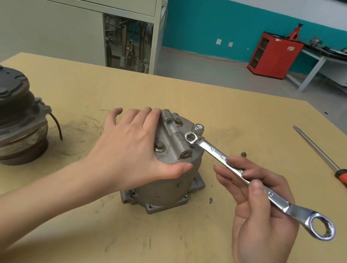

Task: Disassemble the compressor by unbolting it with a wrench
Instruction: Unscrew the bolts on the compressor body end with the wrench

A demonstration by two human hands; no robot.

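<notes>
From the head camera, the grey cast-metal compressor housing [167,176] stands upright at the middle of the tan board table [171,256], straight ahead of you. Your left hand [134,145] clasps its top from the left: the fingers lie over the cover and the thumb curls round the near wall, bracing it. Your right hand [265,205] pinches the shank of the chrome double-ring wrench [249,177] between thumb and fingertips. The wrench's long axis runs from the large ring, near you on the right, up and left to the small ring over the cover. That small ring looks empty and sits just beside the raised silver bolt [198,128], on its near-left side; whether it touches the cover cannot be told. So the bolt lies a little beyond the ring and to its right, and the right hand is the one to reach it. You will probably need to lift the ring to clear the bolt head and drop it on squarely.
</notes>
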